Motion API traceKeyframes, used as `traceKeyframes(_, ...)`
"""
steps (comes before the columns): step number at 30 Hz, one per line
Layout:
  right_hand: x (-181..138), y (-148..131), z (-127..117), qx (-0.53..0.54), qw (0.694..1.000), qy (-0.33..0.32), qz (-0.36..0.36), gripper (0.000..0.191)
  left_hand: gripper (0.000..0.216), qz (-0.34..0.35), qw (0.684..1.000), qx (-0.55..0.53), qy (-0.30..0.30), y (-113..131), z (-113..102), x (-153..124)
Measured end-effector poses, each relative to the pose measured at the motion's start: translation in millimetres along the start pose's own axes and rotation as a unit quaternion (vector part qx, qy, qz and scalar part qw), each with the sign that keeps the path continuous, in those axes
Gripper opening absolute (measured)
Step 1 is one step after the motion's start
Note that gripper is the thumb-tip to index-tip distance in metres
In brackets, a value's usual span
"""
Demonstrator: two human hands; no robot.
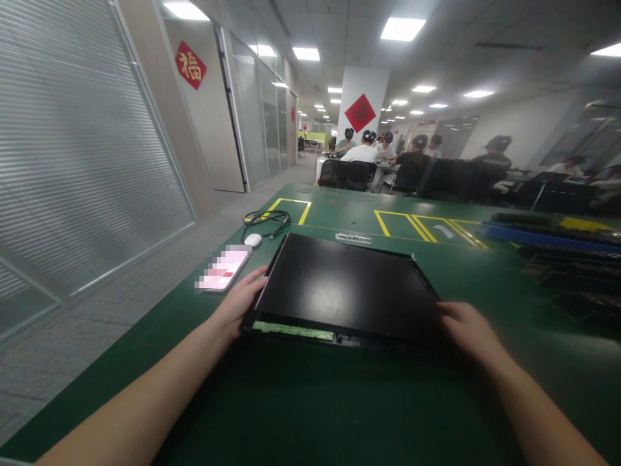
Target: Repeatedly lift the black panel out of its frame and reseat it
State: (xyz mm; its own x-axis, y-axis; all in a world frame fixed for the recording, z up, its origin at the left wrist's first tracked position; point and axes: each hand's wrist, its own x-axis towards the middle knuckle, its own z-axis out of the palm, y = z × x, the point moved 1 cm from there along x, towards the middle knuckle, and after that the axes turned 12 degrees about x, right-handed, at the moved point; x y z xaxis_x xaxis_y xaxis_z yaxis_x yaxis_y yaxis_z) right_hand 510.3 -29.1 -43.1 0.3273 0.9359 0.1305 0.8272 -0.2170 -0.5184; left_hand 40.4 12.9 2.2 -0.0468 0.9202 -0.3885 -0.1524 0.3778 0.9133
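Note:
A black LCD panel (344,285) in a dark frame is held between my two hands over the green table (310,408). A green circuit strip (294,330) shows along its near edge. My left hand (247,294) grips the left side, its fingers partly hidden beneath and behind the frame. At the right edge, my right hand (460,327) has its thumb near the top and the other fingers out of sight below. Whether the panel touches the tabletop is hard to tell.
Left of the panel lie a phone (226,268), a white mouse-like object (253,240) and a coiled black cable (266,221). Thin pale strips (353,238) rest behind it. Dark panels and a blue tray (528,234) are stacked at right. Several people sit at tables farther back.

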Motion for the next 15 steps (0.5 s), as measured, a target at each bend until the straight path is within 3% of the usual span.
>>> traceKeyframes(7, 3.5, 5.7, 1.2, 0.001, 1.0, -0.008, -0.004, 0.043, 0.086, 0.016, 0.999, 0.039, -0.003, 2.2, 1.1, -6.9)
traceKeyframes(15, 6.3, 9.2, 0.6, 0.024, 1.0, -0.004, -0.018, 0.038, 0.051, 0.011, 0.999, 0.046, -0.022, 8.0, 4.1, -14.8)
